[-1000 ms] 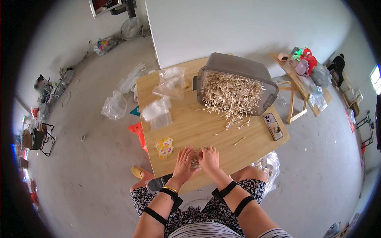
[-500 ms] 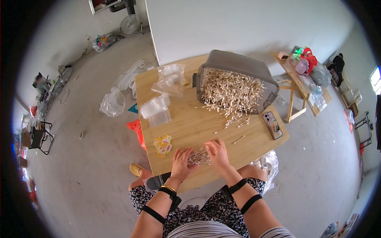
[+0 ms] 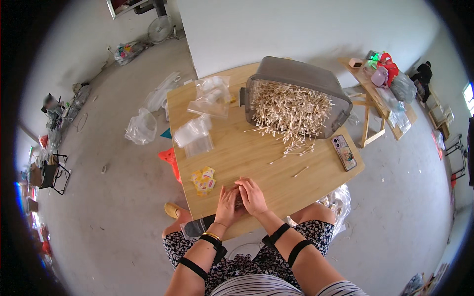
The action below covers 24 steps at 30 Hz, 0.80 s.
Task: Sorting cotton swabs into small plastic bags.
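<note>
Near the table's front edge, my left hand (image 3: 227, 206) and my right hand (image 3: 252, 198) close in from both sides on a bunch of cotton swabs (image 3: 239, 202). Only a little of the bunch shows in the gap between them; my fingers and palms hide the rest. Beyond my hands, a grey plastic tub (image 3: 301, 69) lies on its side, and a heap of loose cotton swabs (image 3: 291, 108) spills from its mouth. One single cotton swab (image 3: 300, 171) lies apart, to the right of my hands. Small yellow-and-white labels (image 3: 203, 180) are piled to the left.
Clear plastic bags (image 3: 193, 134) and more bags (image 3: 212, 96) lie on the table's (image 3: 237, 148) left side. A phone (image 3: 343, 153) rests at its right edge. A red bag (image 3: 171, 163) hangs by the left edge. A wooden side table (image 3: 368, 86) with bags stands far right.
My right hand has moved left and down toward my left hand. The cotton swabs, spread between the hands before, are now squeezed together and mostly covered.
</note>
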Available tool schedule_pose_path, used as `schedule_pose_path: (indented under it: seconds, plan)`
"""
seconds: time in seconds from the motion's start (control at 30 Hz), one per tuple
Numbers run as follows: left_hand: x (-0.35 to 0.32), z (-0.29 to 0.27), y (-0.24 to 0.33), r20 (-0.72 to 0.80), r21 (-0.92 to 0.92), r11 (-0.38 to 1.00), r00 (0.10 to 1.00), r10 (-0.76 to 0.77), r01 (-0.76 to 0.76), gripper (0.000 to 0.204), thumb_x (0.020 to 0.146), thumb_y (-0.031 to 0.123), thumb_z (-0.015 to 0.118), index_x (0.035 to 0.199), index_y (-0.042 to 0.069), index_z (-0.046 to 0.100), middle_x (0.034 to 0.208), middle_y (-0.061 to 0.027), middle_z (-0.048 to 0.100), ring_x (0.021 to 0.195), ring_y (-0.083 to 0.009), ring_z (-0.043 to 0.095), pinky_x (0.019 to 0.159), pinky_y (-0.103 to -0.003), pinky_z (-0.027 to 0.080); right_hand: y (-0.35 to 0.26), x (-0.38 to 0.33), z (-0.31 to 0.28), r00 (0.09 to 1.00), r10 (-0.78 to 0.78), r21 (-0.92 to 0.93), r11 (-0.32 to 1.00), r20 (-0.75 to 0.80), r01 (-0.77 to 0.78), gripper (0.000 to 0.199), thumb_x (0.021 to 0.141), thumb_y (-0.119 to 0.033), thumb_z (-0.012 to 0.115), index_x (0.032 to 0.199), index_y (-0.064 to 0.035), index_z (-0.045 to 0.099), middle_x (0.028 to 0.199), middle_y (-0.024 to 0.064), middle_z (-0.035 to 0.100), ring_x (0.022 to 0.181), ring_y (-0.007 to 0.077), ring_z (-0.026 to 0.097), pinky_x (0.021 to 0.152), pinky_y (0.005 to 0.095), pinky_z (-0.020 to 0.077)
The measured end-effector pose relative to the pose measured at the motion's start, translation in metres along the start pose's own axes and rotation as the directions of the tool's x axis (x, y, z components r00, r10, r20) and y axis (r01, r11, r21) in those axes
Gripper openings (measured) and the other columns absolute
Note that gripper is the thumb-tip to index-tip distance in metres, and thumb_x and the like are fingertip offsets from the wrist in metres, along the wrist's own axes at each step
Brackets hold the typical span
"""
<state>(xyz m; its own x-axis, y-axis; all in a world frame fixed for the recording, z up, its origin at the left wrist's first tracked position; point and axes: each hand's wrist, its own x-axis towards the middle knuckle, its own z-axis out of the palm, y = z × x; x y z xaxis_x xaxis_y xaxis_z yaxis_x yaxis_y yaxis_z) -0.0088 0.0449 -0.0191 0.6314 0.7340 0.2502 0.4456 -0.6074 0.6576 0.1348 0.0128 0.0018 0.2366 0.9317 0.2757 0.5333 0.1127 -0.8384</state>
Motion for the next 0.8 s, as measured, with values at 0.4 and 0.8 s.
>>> schedule_pose_path:
  seconds: [0.4, 0.8]
  plan:
    - [0.002, 0.012, -0.011, 0.013, 0.058, 0.998, 0.999, 0.035, -0.036, 0.075, 0.073, 0.022, 0.081, 0.137, 0.005, 0.045, 0.135, -0.0179, 0.053, 0.132, -0.034, 0.047, 0.119, -0.058, 0.024, -0.005, -0.008, 0.004, 0.999, -0.05, 0.076, 0.996, -0.011, 0.051, 0.025, 0.097, -0.007, 0.051, 0.12, -0.003, 0.06, 0.125, 0.0216, 0.057, 0.123, 0.0404, 0.052, 0.102, 0.0448, 0.0444]
    - [-0.009, 0.007, 0.024, 0.108, 0.429, 0.903, 0.991, -0.077, 0.024, 0.085, 0.09, 0.04, 0.065, 0.151, -0.005, 0.027, 0.157, -0.0205, 0.029, 0.149, -0.0378, 0.023, 0.122, -0.055, 0.016, 0.023, -0.026, -0.052, 0.979, 0.043, -0.329, 0.938, -0.201, -0.109, 0.024, 0.097, -0.012, 0.053, 0.118, -0.0023, 0.058, 0.126, 0.0186, 0.054, 0.128, 0.0376, 0.048, 0.11, 0.046, 0.0384]
